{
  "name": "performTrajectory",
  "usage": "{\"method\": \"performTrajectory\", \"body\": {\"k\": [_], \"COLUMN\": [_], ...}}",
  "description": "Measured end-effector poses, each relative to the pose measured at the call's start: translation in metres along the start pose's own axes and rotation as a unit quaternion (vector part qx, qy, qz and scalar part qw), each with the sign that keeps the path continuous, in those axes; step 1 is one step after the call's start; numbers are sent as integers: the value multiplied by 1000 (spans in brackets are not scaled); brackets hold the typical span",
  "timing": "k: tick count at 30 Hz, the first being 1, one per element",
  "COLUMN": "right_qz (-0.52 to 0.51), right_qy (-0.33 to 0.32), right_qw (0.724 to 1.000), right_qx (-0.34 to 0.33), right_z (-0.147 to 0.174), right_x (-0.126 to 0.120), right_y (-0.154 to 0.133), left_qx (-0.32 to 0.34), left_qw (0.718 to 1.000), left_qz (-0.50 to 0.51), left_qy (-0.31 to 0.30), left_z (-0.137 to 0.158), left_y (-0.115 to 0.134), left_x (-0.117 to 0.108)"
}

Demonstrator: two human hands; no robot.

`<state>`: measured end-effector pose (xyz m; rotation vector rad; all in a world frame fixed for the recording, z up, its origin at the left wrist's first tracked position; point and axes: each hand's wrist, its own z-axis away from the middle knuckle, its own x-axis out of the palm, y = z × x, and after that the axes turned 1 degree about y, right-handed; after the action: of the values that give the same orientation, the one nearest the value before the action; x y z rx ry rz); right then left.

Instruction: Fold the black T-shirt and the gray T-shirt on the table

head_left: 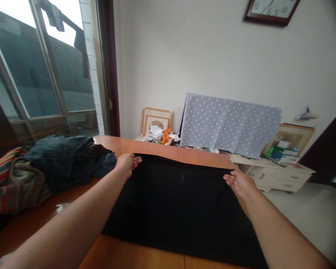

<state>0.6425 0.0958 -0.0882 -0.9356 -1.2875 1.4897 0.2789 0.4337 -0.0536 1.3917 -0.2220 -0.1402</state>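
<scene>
A black piece of cloth [182, 209], likely a garment, is stretched wide over the wooden table [145, 250]. Its far edge is raised between my two hands, and a small row of pale marks shows near the middle of that edge. My left hand [127, 164] pinches the far left corner, fingers closed. At the far right corner my right hand [239, 182] grips the cloth in the same way. The near edge of the cloth hangs down toward the tabletop; whether all of it touches the wood I cannot tell.
A heap of dark blue clothes [61, 157] and a striped knit garment [8, 179] lies on the table's left. Beyond the table stand a dotted grey cloth cover [229, 123], a white cabinet [282, 177], picture frames [156, 116] and clutter. A window [39, 74] is at left.
</scene>
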Motion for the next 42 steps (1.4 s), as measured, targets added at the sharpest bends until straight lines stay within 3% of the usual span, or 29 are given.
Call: {"method": "performTrajectory", "body": {"k": [4, 8, 10, 13, 15, 19, 22, 27, 32, 37, 42], "right_qz": [-10, 85, 198, 358, 445, 582, 620, 623, 563, 495, 464], "right_qy": [-38, -51, -49, -72, -105, -140, -146, -151, -135, -68, -17], "right_qw": [999, 990, 961, 888, 840, 752, 720, 718, 760, 805, 837], "right_qx": [-5, -104, -185, -279, -291, -275, -274, -270, -295, -320, -290], "right_z": [-1, -2, -3, 1, 6, 13, 11, 9, 24, 57, 106], "right_x": [6, 5, 7, 17, 25, 30, 26, 26, 19, -23, -84], "right_y": [26, 40, 39, 35, 39, 57, 67, 66, 50, 36, 39], "left_qx": [53, 133, 174, 219, 250, 292, 297, 288, 298, 394, 394], "left_qw": [995, 974, 955, 925, 883, 741, 704, 696, 707, 718, 724], "left_qz": [-72, -169, -219, -275, -355, -576, -621, -630, -615, -541, -517], "left_qy": [-32, -72, -101, -147, -175, -185, -178, -188, -182, -193, -231], "left_z": [1, 0, 0, 5, 10, 17, 17, 18, 31, 69, 118], "left_y": [-25, -41, -43, -46, -51, -64, -68, -63, -46, -28, -28], "left_x": [6, 8, 12, 20, 24, 25, 24, 25, 13, -36, -102]}}
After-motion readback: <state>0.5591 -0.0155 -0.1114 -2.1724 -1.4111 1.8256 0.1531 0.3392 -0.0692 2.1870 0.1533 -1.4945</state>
